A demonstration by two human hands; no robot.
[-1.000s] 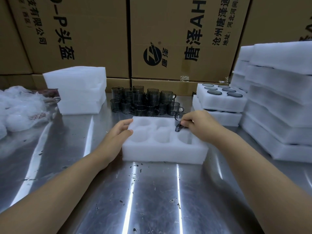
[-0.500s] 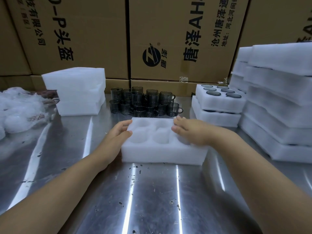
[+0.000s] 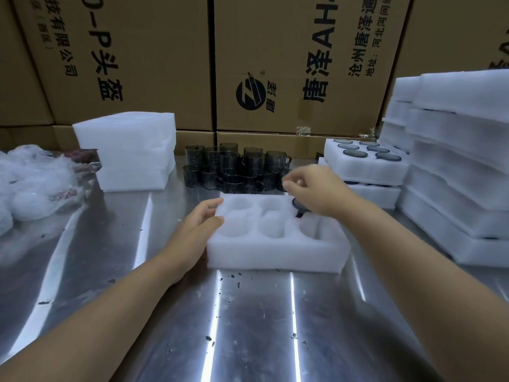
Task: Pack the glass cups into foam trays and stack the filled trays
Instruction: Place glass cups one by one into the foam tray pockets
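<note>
A white foam tray [image 3: 275, 252] with six round pockets lies on the steel table. One dark glass cup [image 3: 298, 208] sits in its far right pocket, mostly hidden by my right hand; the other pockets show bare foam. My left hand [image 3: 198, 227] rests on the tray's left edge, fingers straight along the rim. Above the tray's far right corner hovers my right hand [image 3: 316, 188], fingers loosely curled and holding nothing, close to the cluster of several smoky glass cups [image 3: 234, 166] standing behind the tray.
A stack of foam blocks [image 3: 132, 150] stands at the back left beside crumpled plastic bags [image 3: 33, 183]. Two filled trays [image 3: 366, 166] sit stacked at the right, with taller foam stacks [image 3: 454, 175] beyond them. Cardboard boxes [image 3: 275, 64] wall off the back.
My right hand set a cup into the far right pocket, let go of it, then lifted and moved back toward the loose cups. My left hand stayed on the tray's left edge.
</note>
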